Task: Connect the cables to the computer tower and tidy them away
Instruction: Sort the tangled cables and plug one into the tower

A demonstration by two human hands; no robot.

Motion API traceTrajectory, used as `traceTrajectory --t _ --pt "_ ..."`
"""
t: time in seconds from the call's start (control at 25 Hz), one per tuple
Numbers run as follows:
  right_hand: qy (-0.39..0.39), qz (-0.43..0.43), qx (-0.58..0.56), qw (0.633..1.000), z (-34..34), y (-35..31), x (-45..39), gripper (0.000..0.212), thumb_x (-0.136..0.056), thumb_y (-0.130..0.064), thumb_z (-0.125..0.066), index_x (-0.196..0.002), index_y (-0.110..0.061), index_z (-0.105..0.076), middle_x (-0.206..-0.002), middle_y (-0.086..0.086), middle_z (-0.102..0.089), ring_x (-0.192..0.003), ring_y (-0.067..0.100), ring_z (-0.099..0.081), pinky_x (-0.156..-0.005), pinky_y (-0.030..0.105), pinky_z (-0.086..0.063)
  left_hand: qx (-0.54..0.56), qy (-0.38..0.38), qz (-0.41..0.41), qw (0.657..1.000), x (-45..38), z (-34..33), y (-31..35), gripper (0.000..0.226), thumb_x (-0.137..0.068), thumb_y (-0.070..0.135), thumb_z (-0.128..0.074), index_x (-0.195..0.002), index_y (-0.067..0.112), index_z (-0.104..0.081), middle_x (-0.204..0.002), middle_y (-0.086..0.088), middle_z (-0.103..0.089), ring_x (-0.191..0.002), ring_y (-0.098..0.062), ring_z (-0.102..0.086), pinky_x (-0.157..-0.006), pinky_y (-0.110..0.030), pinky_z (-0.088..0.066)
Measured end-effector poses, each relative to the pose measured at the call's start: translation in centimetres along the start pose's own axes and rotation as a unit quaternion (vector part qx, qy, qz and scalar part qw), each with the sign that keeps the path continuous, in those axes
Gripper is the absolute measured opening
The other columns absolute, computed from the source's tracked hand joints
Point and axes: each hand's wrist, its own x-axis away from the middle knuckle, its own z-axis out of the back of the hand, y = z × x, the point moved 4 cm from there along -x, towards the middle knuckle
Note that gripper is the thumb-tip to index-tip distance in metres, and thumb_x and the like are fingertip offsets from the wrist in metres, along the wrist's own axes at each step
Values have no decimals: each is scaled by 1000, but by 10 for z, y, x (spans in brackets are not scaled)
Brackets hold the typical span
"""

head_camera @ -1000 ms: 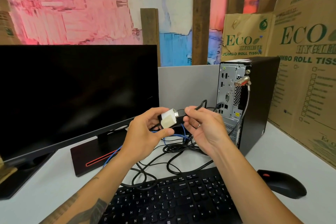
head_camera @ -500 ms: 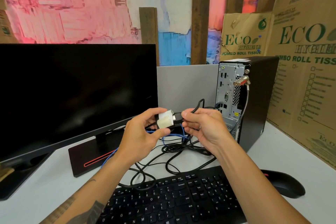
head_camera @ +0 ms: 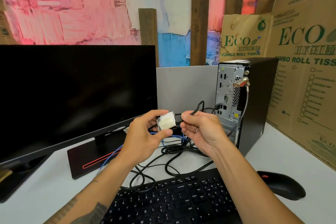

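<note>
Your left hand (head_camera: pixel 145 132) pinches the white-wrapped plug (head_camera: pixel 166 121), and your right hand (head_camera: pixel 200 129) clamps its black cable (head_camera: pixel 197 108) just beside that grip, likely steadying it for inspection. The computer tower (head_camera: pixel 241 103) waits beyond your right grip.

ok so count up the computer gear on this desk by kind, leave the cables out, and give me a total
Monitor: 1
Computer tower: 1
Keyboard: 1
Mouse: 1
Total: 4
</note>
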Motion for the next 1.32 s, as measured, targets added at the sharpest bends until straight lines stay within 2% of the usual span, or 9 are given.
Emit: traceTrajectory --t 0.32,0.44,0.6,0.72,0.8,0.96,1.16,1.24,1.32 --pt "15 37 78 996 4 0 -2 6 -86 4 -76 -91 2 -73 -75 15 -70 -62 18 -67 -64 28 -58 -14 -43 56 997 4 -4 -5 50 -80 12 -89 -121 31 -66 -104 7 -74 -92 -9 -71 -83 -23 -57" --pt "47 65 39 996 -2 -5 -6 16 -87 4 -75 -102 5 -69 -79 17 -70 -65 19 -68 -71 30 -59 75 -80 139 984 -5 -4 -4 31 -96 20 -73 -126 21 -68 -103 -9 -76 -82 -13 -72 -80 -24 -57" --pt "45 77 -3 996 -7 5 6 23 -94 -3 -69 -116 -6 -64 -105 13 -74 -92 19 -74 -85 34 -58 130 -39 196 971 -25 -11 -9 20 -105 15 -59 -112 2 -73 -90 -10 -69 -64 -11 -62 -68 -22 -53" --pt "-7 46 125 991 -5 32 24 25 -95 -23 -70 -120 -21 -64 -119 0 -70 -109 16 -69 -98 40 -55 313 32 258 914 -37 -15 -5 21 -108 16 -53 -107 0 -68 -88 -10 -67 -65 -12 -57 -64 -22 -49" --pt "-81 24 241 967 -11 53 33 20 -99 -26 -65 -118 -23 -65 -114 -5 -74 -108 10 -69 -97 32 -53 426 56 278 859 -40 -19 2 22 -110 16 -47 -109 1 -62 -88 -9 -63 -64 -12 -53 -65 -24 -44" --pt "-126 25 287 949 -13 63 36 18 -102 -13 -57 -103 0 -69 -80 14 -75 -67 23 -71 -65 24 -52 538 87 276 792 -46 -17 10 18 -109 19 -40 -104 6 -53 -83 -8 -51 -57 -11 -37 -58 -24 -28" --pt "-101 4 141 985 8 36 33 21 -93 -10 -72 -113 -7 -66 -74 16 -62 -55 22 -51 -58 33 -46 416 159 282 850 -39 9 -15 5 -102 9 -62 -99 7 -58 -78 -4 -46 -58 -9 -37 -51 -20 -35" --pt "-111 -19 21 993 11 25 32 18 -92 -16 -68 -101 -1 -71 -82 21 -65 -63 25 -58 -67 37 -52 345 166 319 867 -29 10 -34 11 -101 11 -64 -102 2 -59 -81 -8 -52 -65 -14 -49 -65 -25 -48" --pt "-125 -46 -81 988 12 17 31 33 -91 -20 -58 -103 6 -75 -98 28 -70 -77 32 -68 -81 42 -57 173 137 350 911 -21 11 -49 42 -97 37 -68 -115 -1 -59 -101 -15 -63 -88 -25 -66 -88 -38 -58"
